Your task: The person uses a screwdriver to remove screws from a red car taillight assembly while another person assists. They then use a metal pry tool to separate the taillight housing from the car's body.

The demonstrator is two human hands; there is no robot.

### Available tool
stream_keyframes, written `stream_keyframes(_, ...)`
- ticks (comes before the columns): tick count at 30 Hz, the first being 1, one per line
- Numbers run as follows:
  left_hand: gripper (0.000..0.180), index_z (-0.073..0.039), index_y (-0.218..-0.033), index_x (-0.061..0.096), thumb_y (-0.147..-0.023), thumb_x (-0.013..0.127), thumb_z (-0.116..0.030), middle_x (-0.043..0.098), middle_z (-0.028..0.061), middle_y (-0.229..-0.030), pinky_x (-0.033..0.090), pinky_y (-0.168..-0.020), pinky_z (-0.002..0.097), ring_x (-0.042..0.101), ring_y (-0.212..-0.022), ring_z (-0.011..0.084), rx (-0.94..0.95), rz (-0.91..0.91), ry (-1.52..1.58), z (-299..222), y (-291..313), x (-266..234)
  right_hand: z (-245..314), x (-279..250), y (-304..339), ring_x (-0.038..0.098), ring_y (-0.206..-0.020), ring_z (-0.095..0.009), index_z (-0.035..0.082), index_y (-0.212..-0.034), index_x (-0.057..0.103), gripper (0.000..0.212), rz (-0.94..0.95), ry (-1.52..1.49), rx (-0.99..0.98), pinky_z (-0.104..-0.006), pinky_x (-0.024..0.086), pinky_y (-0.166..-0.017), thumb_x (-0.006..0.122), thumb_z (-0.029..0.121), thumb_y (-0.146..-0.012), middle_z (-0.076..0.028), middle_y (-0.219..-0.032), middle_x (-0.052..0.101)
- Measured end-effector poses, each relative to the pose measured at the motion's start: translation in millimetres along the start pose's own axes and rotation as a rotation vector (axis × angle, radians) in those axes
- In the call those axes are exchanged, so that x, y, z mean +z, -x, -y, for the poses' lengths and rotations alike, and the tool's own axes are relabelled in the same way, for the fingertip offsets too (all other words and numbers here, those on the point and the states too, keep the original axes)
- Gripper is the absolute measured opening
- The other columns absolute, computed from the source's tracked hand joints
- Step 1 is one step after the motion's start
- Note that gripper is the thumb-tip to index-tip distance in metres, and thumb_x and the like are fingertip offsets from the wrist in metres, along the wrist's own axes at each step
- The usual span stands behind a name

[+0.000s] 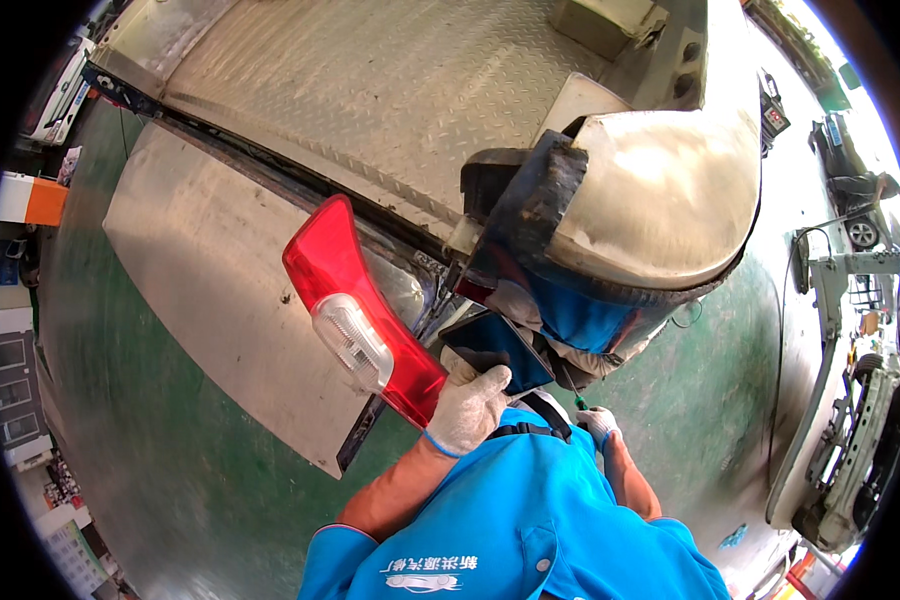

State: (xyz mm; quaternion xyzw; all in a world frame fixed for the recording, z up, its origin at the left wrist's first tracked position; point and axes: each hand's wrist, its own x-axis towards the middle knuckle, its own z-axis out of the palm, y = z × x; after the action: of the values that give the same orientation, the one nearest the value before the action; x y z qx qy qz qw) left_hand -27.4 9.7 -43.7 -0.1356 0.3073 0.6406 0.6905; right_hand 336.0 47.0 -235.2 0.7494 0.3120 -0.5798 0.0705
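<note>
Ann: Where is the red lamp [375, 320]?
Ben: It goes up and out to the left from the left hand [468, 408]. Its low end is right at that glove, and its top end points away from the body
Ann: So it is long?
Ben: Yes, long and on a slant, with a clear part along its left side. The left hand is much nearer to it than the right hand [599, 423]
Ann: What are the hands doing?
Ben: They are apart. The left one looks curled round the lamp's low end, but I can't see the fingers under it. Its thumb is on a dark, shiny, flat piece [510, 348], which sits between the hands, a bit ahead of them
Ann: And the other one?
Ben: It is closed round a tool with a green handle [581, 402], and the tool points up, away from the body
Ann: What is past the hands?
Ben: A big truck corner [660, 200] is straight ahead, and the flat tailgate [230, 270] is off to the left of the left hand
</note>
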Motion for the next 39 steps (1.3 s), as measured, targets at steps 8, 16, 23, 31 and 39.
stream_keyframes(8,0.017,-0.013,-0.104,0.068,-0.095,0.062,0.000,0.067,0.0000,-0.090,0.051,-0.064,0.0252,0.062,-0.076,0.0101,-0.029,0.059,0.068,-13,11,43,-9,1,-8,0.063,-0.067,-0.018,0.000,-0.093,0.064,0.023,0.003,-0.028,-0.004,-0.0350,0.051,-0.059,0.073,0.017,-0.081,-0.009,-0.078,0.067)
stream_keyframes(16,0.043,-0.007,-0.132,0.059,-0.091,0.052,0.007,0.062,0.0151,-0.131,0.043,-0.111,0.0511,0.056,-0.128,0.0308,-0.139,0.355,-0.049,2,3,-6,-3,0,-1,0.063,-0.067,-0.019,-0.001,-0.096,0.066,0.024,0.004,0.004,0.001,-0.0347,0.051,-0.061,0.073,0.015,-0.081,-0.009,-0.080,0.067)
stream_keyframes(23,0.011,-0.010,-0.097,0.063,-0.094,0.058,-0.001,0.058,0.0011,-0.084,0.040,-0.065,0.0302,0.053,-0.073,0.0123,-0.133,0.235,-0.114,1,8,13,-13,0,-7,0.063,-0.069,-0.019,-0.003,-0.098,0.067,0.026,0.006,-0.053,0.030,-0.0346,0.051,-0.063,0.073,0.016,-0.081,-0.010,-0.081,0.068)
stream_keyframes(31,0.013,-0.012,-0.098,0.063,-0.095,0.060,-0.001,0.057,-0.0024,-0.078,0.039,-0.056,0.0253,0.052,-0.065,0.0077,-0.077,0.139,0.000,-4,7,25,-16,0,-18,0.065,-0.072,-0.019,-0.003,-0.098,0.067,0.026,0.018,-0.036,0.035,-0.0348,0.052,-0.066,0.073,0.017,-0.082,-0.011,-0.084,0.069)
stream_keyframes(39,0.016,-0.015,-0.098,0.060,-0.094,0.061,0.001,0.051,-0.0048,-0.078,0.039,-0.057,0.0220,0.048,-0.066,0.0065,-0.073,0.218,-0.023,-18,5,29,-27,-2,-30,0.065,-0.071,-0.018,-0.002,-0.097,0.066,0.025,0.060,0.109,-0.101,-0.0343,0.052,-0.064,0.072,0.017,-0.082,-0.010,-0.082,0.069)
